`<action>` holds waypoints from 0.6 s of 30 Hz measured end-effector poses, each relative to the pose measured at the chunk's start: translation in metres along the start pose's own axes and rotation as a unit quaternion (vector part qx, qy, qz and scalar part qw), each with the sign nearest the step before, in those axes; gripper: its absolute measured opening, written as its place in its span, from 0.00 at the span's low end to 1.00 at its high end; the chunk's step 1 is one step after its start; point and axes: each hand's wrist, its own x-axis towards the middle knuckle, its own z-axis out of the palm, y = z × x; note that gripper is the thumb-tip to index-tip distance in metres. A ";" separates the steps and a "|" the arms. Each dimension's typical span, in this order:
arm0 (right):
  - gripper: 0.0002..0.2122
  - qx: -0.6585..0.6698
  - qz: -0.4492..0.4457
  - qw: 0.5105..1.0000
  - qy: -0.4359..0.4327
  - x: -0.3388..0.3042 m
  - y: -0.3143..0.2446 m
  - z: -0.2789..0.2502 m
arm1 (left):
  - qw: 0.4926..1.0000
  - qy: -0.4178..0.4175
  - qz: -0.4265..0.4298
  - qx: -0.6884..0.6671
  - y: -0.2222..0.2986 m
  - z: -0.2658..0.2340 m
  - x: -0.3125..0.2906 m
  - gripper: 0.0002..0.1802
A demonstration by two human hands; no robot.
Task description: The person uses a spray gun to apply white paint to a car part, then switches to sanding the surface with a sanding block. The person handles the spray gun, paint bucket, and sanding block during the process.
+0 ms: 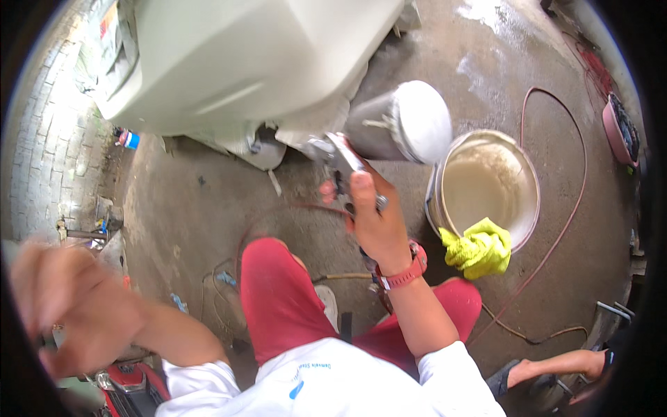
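My right hand [375,215] is closed around a metal spray gun [344,156]. A silver cylindrical cup with a white lid [424,121] tilts beside the gun and appears joined to it. The gun's front end is close to the lower edge of a large, smooth, pale panel [229,62], which looks like vehicle bodywork. A reddish hose [299,206] runs near the gun. Raised at the far left, my left hand [76,306] is smeared by motion, so its fingers cannot be read.
Right of my right hand stands a bucket [434,201] of cloudy liquid, a yellow-green cloth [479,249] draped over its rim. A long hose [582,160] curves across the concrete floor. A pink basin [615,135] sits far right. Another person's leg [556,365] shows lower right.
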 end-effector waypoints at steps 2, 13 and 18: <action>0.29 -0.031 -0.033 0.997 0.057 0.002 -0.004 -0.008 | 0.993 0.045 -0.088 0.069 -0.076 -0.034 -0.044 0.22; 0.31 -0.052 -0.118 0.975 0.179 -0.005 -0.014 -0.011 | 0.879 0.016 -0.476 -0.033 -0.259 -0.006 -0.181 0.23; 0.33 -0.013 -0.135 0.988 0.076 -0.010 -0.022 0.001 | 0.896 0.050 -0.427 -0.109 -0.273 -0.019 -0.196 0.12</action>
